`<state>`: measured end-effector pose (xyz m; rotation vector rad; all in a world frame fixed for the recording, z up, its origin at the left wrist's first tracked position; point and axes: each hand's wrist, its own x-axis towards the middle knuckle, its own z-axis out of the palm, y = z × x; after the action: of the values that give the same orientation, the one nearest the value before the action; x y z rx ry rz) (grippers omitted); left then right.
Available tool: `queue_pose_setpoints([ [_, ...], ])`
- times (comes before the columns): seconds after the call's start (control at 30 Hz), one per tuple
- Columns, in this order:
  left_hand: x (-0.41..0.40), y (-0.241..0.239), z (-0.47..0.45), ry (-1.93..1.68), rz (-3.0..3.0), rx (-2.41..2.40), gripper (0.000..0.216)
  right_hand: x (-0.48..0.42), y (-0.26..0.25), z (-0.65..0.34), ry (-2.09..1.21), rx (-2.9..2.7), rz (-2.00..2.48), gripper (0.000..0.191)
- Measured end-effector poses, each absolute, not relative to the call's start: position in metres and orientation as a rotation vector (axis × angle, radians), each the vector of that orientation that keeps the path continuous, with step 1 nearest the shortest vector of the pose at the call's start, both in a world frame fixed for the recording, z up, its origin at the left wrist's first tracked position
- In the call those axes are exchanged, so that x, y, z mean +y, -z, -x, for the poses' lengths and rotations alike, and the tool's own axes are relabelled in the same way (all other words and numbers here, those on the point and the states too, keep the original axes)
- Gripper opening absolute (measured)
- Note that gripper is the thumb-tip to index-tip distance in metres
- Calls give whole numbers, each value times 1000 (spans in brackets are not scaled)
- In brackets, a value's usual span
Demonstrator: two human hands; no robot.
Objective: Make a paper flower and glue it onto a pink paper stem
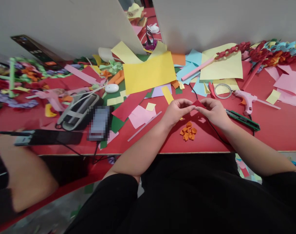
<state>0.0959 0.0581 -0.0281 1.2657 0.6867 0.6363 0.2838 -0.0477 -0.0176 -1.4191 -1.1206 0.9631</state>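
Between the fingertips of both hands is a small folded piece of red paper (198, 103), its peak pointing away from me. My left hand (178, 111) pinches its left side and my right hand (213, 112) its right side. The fingers cover part of the paper. Just below my hands, an orange paper flower (188, 131) lies on the red table (148, 144). To the right of my right hand are a green box cutter (244, 119) and a pink glue gun (246, 99) with a glue stick in its back.
Yellow paper (149, 73) and other coloured sheets cover the table's back. A clear glue stick (144, 126) lies left of my left arm. Further left are a phone (99, 123), a grey case (78, 112) and another person's arm (28, 175). Paper chains (257, 52) lie back right.
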Motion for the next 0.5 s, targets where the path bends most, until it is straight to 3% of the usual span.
queue_pose_setpoints([
  [0.5, 57, 26, -96, -462, -1092, 752, 51, -45, 19, -290, -967, -1076, 1399, 48],
])
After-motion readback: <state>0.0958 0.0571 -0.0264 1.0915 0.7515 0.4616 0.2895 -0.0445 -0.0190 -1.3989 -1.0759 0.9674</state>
